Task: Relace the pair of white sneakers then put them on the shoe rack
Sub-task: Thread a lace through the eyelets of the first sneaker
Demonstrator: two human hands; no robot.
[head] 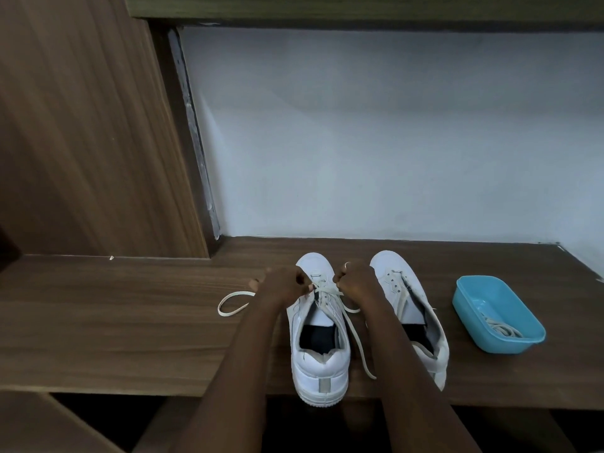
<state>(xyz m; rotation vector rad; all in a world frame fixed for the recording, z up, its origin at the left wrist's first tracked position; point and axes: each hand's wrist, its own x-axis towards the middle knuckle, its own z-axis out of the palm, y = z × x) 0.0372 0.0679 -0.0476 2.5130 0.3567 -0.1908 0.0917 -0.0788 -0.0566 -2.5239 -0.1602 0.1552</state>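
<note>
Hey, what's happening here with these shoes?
A person is lacing the left sneaker, which stands on a wooden shelf. The left hand and right hand each pinch the lace near the front eyelets, and its loose ends trail out to either side. The right sneaker stands beside it, with no hand on it. Farther right, a blue tub holds a second lace, bunched up.

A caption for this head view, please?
Left hand and right hand pull a lace on a white sneaker near a blue tub.
</note>
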